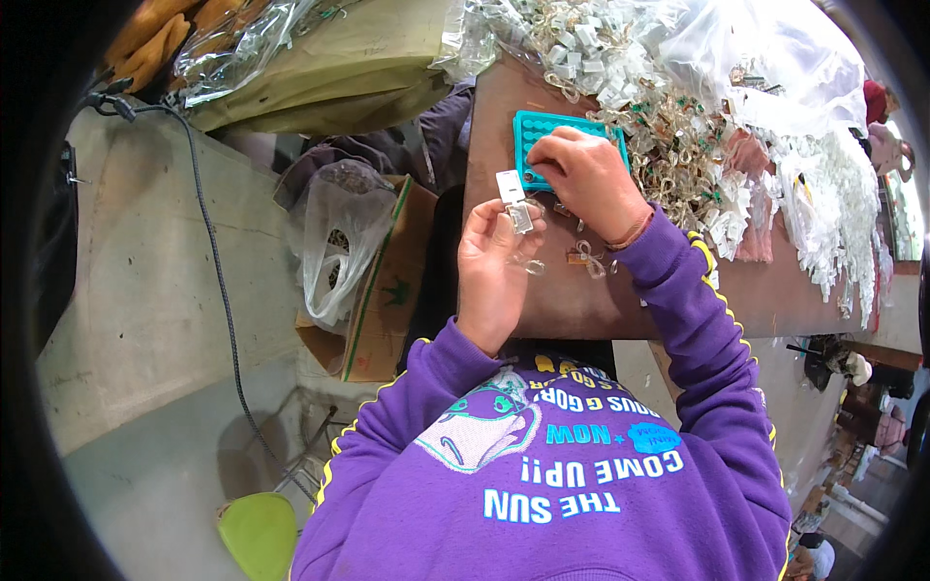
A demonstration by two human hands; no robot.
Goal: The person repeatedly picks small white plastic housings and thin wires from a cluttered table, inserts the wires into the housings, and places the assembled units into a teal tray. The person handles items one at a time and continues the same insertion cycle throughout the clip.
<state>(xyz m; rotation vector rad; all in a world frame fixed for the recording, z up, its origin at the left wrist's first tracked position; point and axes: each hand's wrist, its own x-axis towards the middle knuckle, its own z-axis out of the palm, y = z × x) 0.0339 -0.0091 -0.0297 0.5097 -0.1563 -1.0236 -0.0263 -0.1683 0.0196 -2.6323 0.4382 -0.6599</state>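
Note:
My left hand pinches a small plastic case between thumb and fingers. The case has a clear body and a white flap standing up from it. Just beyond it, my right hand reaches over a teal tray with rows of small hollows. Its thumb and forefinger are pressed together at the tray's near left part; whatever they hold is too small or hidden. Near my wrists, a looped clear cord lies on the brown table.
Heaped loops with small gold and green pieces lie right of the tray, with white clear pieces behind. Strings of white pieces hang over the table's right edge. A cardboard box with a plastic bag stands at left.

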